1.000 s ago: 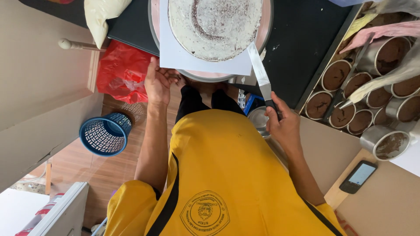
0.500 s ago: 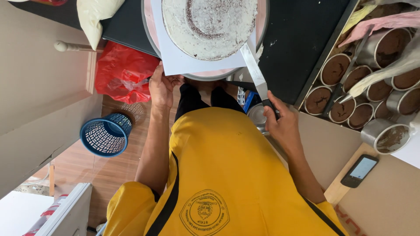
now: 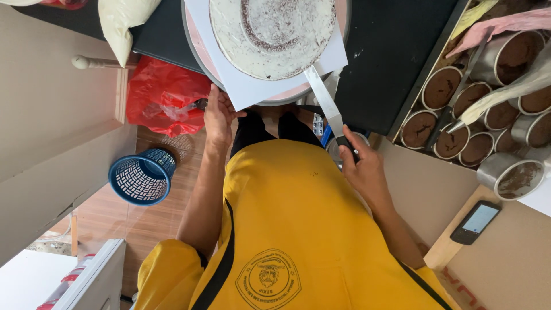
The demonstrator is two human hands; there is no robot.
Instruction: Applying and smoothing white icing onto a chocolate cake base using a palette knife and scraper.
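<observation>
Dark table [image 3: 390, 51]: frosted cake [image 3: 272, 31] is being smoothed, palette knife [image 3: 324, 100] clamped in right hand [image 3: 361, 169] fingers; left hand [image 3: 218, 117] fingers closed on the turntable [image 3: 275, 99], which would need turning next.

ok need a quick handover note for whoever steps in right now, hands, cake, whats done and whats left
Left hand: on the near edge of the turntable, at the corner of the white cake board.
Right hand: grip closed on the black handle of the palette knife, blade tip against the near side of the cake.
Done: top of the cake is thinly coated in white cream, with dark crumb showing through in a ring.
Left: the coat is uneven; how far the sides are covered cannot be seen.
Nearby: round tins of dark cake to the right, a piping bag to the left.
</observation>
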